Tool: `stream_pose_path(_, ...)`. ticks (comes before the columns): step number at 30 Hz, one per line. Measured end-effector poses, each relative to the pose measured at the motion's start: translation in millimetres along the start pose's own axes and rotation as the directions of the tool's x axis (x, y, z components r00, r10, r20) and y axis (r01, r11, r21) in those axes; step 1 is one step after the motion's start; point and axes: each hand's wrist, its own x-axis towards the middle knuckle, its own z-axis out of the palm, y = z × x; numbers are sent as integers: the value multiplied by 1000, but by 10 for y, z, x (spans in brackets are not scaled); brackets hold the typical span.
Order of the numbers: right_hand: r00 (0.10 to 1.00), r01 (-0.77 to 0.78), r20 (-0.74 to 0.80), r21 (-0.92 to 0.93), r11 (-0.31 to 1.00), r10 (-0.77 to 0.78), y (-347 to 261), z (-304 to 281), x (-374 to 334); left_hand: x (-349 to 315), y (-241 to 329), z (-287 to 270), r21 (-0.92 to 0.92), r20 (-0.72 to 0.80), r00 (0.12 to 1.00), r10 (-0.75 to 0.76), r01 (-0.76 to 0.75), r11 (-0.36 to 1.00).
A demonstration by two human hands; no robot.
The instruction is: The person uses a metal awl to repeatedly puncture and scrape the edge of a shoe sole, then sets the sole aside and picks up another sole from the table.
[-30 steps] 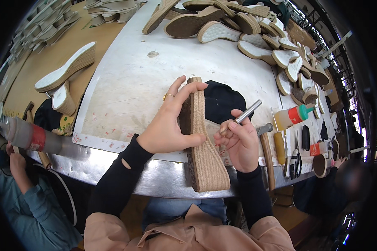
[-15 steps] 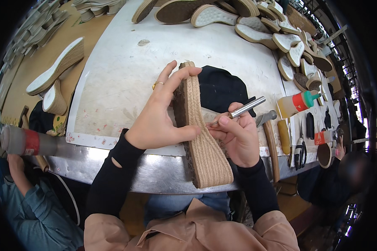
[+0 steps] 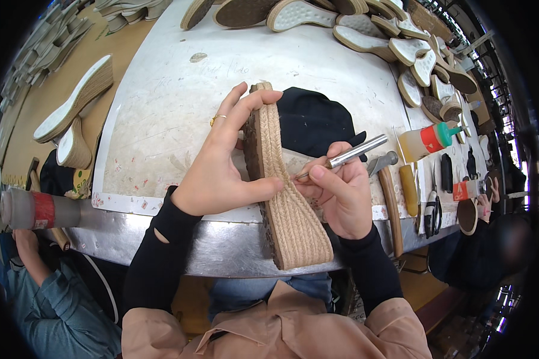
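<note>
A wedge shoe sole (image 3: pixel 296 230) with braided jute sides and a dark brown bottom stands on its edge between my hands. My left hand (image 3: pixel 221 161) is wrapped round it, fingers over its far, thin end and thumb on the braid. In my right hand (image 3: pixel 340 191) is a slim metal-handled tool (image 3: pixel 358 151), held like a pen. The tool's thin tip meets or nearly meets the braided side, close to my left thumb; its exact shape is too small to tell. Behind the sole lies a black cloth (image 3: pixel 317 122).
A hammer (image 3: pixel 391 209), a yellow-handled tool (image 3: pixel 408 190), black-handled cutters (image 3: pixel 431 212) and a green-capped bottle (image 3: pixel 422 143) lie right. A grey bottle (image 3: pixel 45 209) is at left. Many wedge soles (image 3: pixel 365 43) fill the far side. A person's sleeve (image 3: pixel 66 305) shows lower left; another person sits right.
My hands keep the same hold on the sole and the tool. The view has shifted slightly. At the far right, another person's hands have moved near a sole.
</note>
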Motion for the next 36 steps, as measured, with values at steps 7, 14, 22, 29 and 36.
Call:
stream_pose_path(7, 999, -26, 24, -18, 1000, 26, -3, -27, 12, -1, -43, 49, -1, -30, 999, 25, -25, 1000)
stream_pose_path(14, 964, -265, 111, 289, 920, 242, 88, -118, 45, 3, -76, 49, -39, -20, 999, 26, -27, 999)
stream_pose_path(22, 970, -240, 86, 450, 860, 226, 84, 3, -90, -14, -70, 116, -195, -44, 999, -4, -5, 981)
stream_pose_path(29, 974, -223, 88, 532, 817, 208, 163, -5, -141, -17, -44, 134, -243, -29, 999, -20, 13, 970)
stream_pose_path(36, 977, -206, 76, 582, 787, 199, 211, 45, -213, -66, -29, 134, -250, -27, 999, -40, 32, 968)
